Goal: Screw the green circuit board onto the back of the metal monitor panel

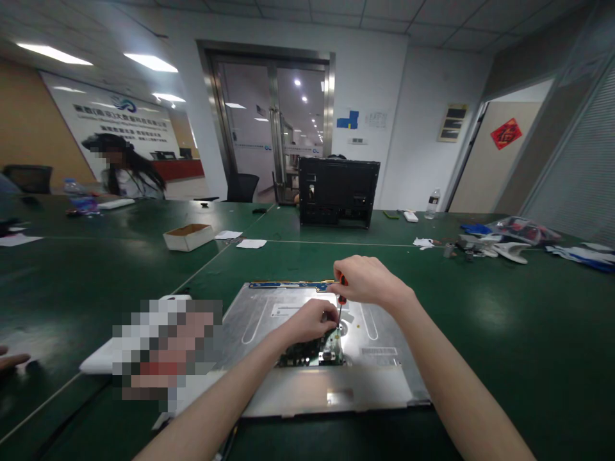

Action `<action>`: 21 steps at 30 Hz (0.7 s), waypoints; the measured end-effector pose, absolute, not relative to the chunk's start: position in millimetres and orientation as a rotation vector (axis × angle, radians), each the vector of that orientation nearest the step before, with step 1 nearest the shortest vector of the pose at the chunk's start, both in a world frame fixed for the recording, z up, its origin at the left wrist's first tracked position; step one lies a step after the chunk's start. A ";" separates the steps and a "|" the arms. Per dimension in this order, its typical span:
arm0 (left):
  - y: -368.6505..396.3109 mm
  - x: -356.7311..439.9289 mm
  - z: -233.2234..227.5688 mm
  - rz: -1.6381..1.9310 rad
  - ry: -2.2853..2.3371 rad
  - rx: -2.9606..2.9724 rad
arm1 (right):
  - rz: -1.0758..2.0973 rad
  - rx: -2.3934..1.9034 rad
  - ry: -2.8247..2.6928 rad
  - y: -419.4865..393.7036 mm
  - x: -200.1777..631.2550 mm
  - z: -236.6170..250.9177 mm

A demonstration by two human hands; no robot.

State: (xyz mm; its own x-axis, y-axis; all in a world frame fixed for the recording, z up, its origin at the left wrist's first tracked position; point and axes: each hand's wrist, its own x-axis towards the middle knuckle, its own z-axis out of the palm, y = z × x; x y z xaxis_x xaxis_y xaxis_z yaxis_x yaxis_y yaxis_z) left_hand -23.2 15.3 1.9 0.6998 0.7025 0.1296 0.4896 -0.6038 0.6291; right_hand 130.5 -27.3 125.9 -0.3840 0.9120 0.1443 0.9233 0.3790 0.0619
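Note:
A flat metal display panel (298, 390) lies back side up on the green table in front of me. A green circuit board (331, 354) sits on its middle. My right hand (368, 280) is closed around the red and black handle of a screwdriver (342, 296), held upright with its shaft pointing down to the board's upper right corner. Beside the tip, my left hand (312, 322) has its fingers pinched at the board's edge. What they grip, if anything, is hidden. A thin blue circuit strip (283, 285) runs along the panel's far edge.
Beyond the panel stands a black monitor housing (339, 192). An open cardboard box (189, 237) and white papers (251, 244) lie to its left. Plastic bags and gloves (512, 246) are heaped at right. A person (132, 173) sits at far left; another person's hand (12, 360) shows at the left edge.

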 end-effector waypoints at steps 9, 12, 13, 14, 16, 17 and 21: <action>14.9 -23.6 1.7 0.504 0.907 2.352 | -0.177 -1.698 -2.550 -30.3 134.6 126.8; 15.0 -23.8 1.2 0.497 0.910 2.349 | -0.245 -1.739 -2.523 -26.8 129.0 125.5; 15.0 -23.8 1.1 0.494 0.912 2.347 | -0.261 -1.754 -2.514 -25.8 127.1 125.5; 15.0 -23.9 1.0 0.491 0.914 2.346 | -0.270 -1.769 -2.508 -25.1 125.4 125.7; 15.0 -23.8 0.8 0.484 0.918 2.342 | -0.275 -1.793 -2.503 -24.8 123.5 126.6; 15.0 -23.8 0.8 0.483 0.921 2.341 | -0.273 -1.801 -2.504 -25.2 123.5 127.1; 15.4 -23.3 0.4 0.484 0.936 2.339 | -0.221 -1.728 -2.536 -28.6 128.0 127.4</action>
